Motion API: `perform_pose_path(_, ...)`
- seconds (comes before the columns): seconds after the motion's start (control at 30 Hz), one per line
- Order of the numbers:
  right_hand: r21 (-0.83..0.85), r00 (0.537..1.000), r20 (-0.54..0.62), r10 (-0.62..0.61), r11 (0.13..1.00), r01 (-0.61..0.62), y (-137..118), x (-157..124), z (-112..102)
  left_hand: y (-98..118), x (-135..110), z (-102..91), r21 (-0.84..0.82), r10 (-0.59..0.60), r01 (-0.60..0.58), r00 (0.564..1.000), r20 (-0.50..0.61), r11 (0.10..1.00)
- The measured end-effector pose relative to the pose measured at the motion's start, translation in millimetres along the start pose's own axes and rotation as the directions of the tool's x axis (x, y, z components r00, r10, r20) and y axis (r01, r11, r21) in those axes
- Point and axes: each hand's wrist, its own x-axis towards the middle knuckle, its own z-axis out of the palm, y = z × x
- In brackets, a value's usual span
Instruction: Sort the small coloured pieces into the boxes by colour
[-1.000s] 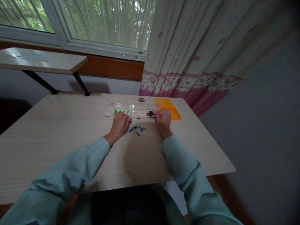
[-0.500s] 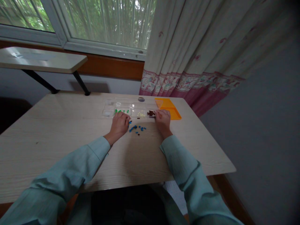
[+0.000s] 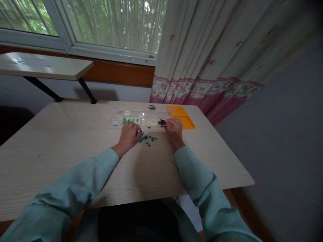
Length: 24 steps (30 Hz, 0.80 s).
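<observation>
Small blue pieces (image 3: 152,138) lie scattered on the table, with a few dark ones among them. My left hand (image 3: 128,136) rests at the left of this pile, its thumb and forefinger apart around a couple of blue pieces. Behind it, a clear plastic box (image 3: 144,125) has compartments with green pieces (image 3: 128,120), pale yellow pieces (image 3: 151,124) and dark brown pieces (image 3: 162,122). My right hand (image 3: 175,130) is at the brown pieces, fingertips pinched together at the compartment's right side. What they hold, if anything, is too small to make out.
An orange case (image 3: 188,121) lies open behind my right hand. One dark piece (image 3: 148,127) sits in front of the clear box. A raised shelf (image 3: 63,67) stands at the back left, and a curtain (image 3: 176,88) hangs beyond the table (image 3: 83,117).
My left hand has shifted slightly toward me and right, its thumb and forefinger spreading around the blue pieces. My right hand has moved slightly left at the brown pieces.
</observation>
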Motion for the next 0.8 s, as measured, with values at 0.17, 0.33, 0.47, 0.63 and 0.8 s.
perform_pose_path(0.17,-0.009,1.0,-0.001,-0.027,1.0,0.027,1,0,2,1,1,-1.5,0.002,0.007,-0.007,0.999,0.037,1.0)
perform_pose_path(0.33,-0.006,0.999,-0.001,-0.039,0.999,0.039,-1,1,1,1,2,0.7,0.001,0.044,-0.045,0.998,0.044,0.999)
perform_pose_path(0.47,0.002,0.994,0.025,-0.103,0.995,0.103,-11,-2,-3,1,2,2.9,-0.031,0.064,-0.063,0.997,0.038,0.998)
perform_pose_path(0.63,0.074,0.943,0.145,-0.301,0.953,0.293,-36,-12,-1,-3,4,5.1,-0.104,0.056,-0.058,0.998,-0.022,0.993)
perform_pose_path(0.8,0.141,0.871,0.257,-0.418,0.908,0.394,-58,-22,5,-3,6,3.4,-0.207,0.06,-0.067,0.997,-0.041,0.976)
